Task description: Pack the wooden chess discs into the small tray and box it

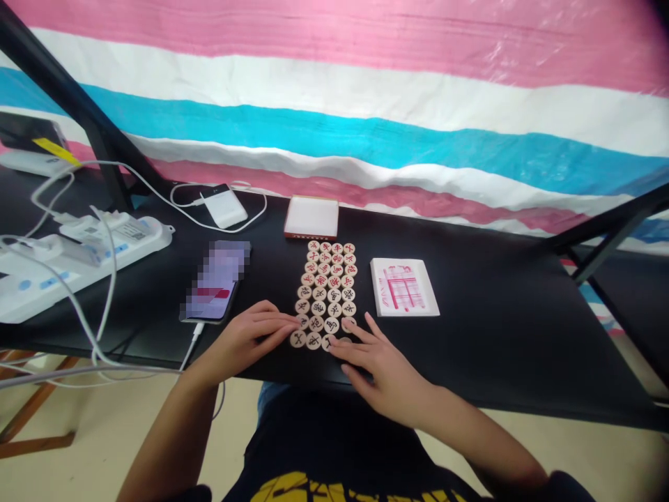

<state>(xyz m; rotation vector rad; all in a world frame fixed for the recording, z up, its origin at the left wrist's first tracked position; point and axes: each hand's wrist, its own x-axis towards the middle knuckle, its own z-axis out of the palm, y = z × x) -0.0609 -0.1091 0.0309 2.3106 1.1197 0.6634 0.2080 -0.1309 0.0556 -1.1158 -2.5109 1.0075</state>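
Note:
Round wooden Chinese chess pieces (pixel 318 293) lie face up in a tight block of rows on the black table. Red characters mark the far rows, black ones the near rows. My left hand (pixel 248 339) rests at the block's left edge, its fingers stretched out and their tips touching a piece near the front. From the right, my right hand (pixel 379 366) reaches over the front corner with spread fingers. Its fingertips lie on pieces in the two nearest rows and partly hide them. Neither hand has a piece lifted.
A shallow open box part (pixel 312 216) stands behind the pieces; a white box part with red markings (pixel 406 288) lies to the right. On the left are a phone (pixel 219 282) on a cable, a white power bank (pixel 224 207) and a power strip (pixel 130 237) with looping cords. Striped sheeting hangs behind the table.

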